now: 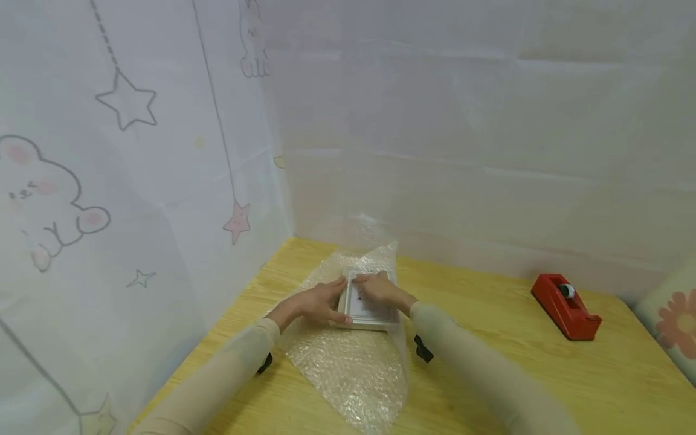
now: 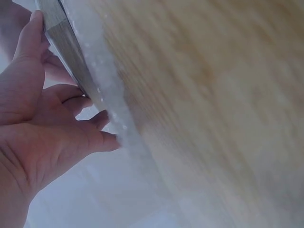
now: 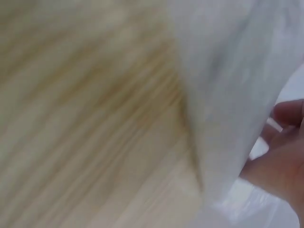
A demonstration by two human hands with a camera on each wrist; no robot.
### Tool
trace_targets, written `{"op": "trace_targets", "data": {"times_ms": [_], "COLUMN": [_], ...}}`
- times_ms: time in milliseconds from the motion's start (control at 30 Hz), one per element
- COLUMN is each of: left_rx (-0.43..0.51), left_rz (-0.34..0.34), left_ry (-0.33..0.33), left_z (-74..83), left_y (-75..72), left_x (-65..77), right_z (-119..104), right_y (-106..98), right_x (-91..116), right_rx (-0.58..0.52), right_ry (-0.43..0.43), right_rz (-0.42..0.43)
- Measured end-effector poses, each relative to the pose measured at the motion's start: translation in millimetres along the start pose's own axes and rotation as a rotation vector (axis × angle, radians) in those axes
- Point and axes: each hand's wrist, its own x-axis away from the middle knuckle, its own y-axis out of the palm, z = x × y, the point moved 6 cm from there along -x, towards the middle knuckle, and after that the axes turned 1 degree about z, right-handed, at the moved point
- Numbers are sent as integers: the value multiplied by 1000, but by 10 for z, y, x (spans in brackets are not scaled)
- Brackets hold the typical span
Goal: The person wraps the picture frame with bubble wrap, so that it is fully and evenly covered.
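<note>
A white picture frame [image 1: 371, 325] lies face up on a sheet of clear bubble wrap [image 1: 348, 362]. My left hand [image 1: 321, 302] holds the frame by its left side, thumb on the near corner and fingers along the edge. The left wrist view has that hand [image 2: 52, 114] around the frame's side [image 2: 69, 45], fingertips right at the wrap. Over the frame's upper right lies my right hand [image 1: 383, 289], index finger stretched across it. The wrap's right side rises beside the frame; in the right wrist view this wrap [image 3: 232, 95] partly hides my right fingers [image 3: 280, 152].
A red tape dispenser [image 1: 565, 307] stands at the right on the yellow wood-grain table [image 1: 478, 338]. White sheets printed with bears and stars line the left side [image 1: 179, 163] and the back [image 1: 462, 151]. A flowered cloth [image 1: 676, 320] is at the far right.
</note>
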Motion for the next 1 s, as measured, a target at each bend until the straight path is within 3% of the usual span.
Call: {"op": "trace_targets", "data": {"times_ms": [100,167,333,500,867,1000], "left_rx": [13,17,11,-7,19,-13], "left_rz": [-5,-10,-11,6,-6,-21], "left_ry": [-4,-9,-14,8,-12,22], "left_z": [-7,-10,-29,-17,-16,-55], "left_y": [-13,-1,31,17,37,16], "left_x": [-16,-17,-10,0,28,12], "right_z": [162,226,218,205,238,240], "right_y": [-1,24,103,136,181,184], "right_x": [76,119,121,91,128,112], "right_rx": [-192,-248,-50,125,137,146], "right_ry": [41,77,-29,-47,-2,7], "right_rz": [-17,-20,-7,28,-20,-36]}}
